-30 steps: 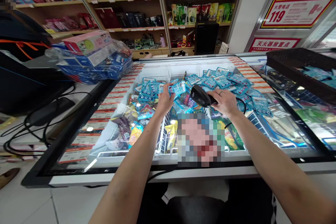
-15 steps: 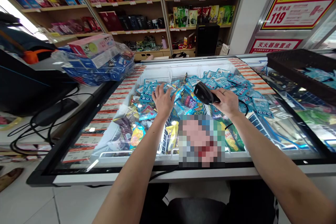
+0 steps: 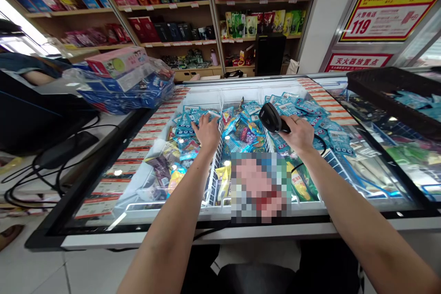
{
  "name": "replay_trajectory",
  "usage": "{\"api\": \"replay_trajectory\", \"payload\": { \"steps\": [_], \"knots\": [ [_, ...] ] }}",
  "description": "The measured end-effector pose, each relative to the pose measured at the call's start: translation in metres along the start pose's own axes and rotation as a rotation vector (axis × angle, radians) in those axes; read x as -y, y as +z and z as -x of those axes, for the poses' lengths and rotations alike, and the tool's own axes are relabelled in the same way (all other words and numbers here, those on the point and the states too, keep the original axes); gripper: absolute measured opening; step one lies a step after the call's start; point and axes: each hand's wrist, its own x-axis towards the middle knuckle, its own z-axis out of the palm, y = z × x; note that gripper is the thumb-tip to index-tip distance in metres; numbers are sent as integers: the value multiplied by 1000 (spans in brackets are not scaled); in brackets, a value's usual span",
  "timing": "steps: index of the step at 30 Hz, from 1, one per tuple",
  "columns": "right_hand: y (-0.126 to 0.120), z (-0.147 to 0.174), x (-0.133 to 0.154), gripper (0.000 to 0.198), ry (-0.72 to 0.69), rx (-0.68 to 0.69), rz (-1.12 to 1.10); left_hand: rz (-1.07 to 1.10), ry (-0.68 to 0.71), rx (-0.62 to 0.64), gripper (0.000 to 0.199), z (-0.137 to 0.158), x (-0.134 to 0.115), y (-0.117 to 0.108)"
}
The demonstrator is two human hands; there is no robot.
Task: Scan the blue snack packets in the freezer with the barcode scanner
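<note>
My left hand (image 3: 207, 134) lies palm down over the left pile of blue snack packets (image 3: 186, 121) on the freezer's glass top. Its fingers are apart, and the fingertips rest on or just above a packet; contact is hard to make out. Held in my right hand (image 3: 298, 135) is a black barcode scanner (image 3: 270, 117), its head tilted up and to the left. A black cord runs from the scanner's handle past my wrist. Beyond that hand spreads a larger pile of blue packets (image 3: 336, 138). Colourful ice cream packs (image 3: 248, 136) show beneath the glass.
Plastic-wrapped boxes (image 3: 127, 85) stand at the left, near tangled cables (image 3: 37, 170) and a dark monitor. A black crate (image 3: 389, 89) with blue packets sits at the right. Stocked shelves (image 3: 179, 4) line the back. Part of another person (image 3: 34, 71) shows at far left.
My left hand has shifted left, and a packet that lay at its right is now near its fingertips. The scanner has turned slightly. The person at far left has moved.
</note>
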Motion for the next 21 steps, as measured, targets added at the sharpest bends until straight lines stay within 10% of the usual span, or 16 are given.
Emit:
{"api": "replay_trajectory", "payload": {
  "steps": [12, 21],
  "knots": [
    [-5, -3, -4, 35, 38, 9, 23, 42, 256, -25, 39, -6, -16, -13],
    [-1, -5, -6, 33, 92, -52, 48, 312, 316, 99, 44, -50, -43, 25]
  ]
}}
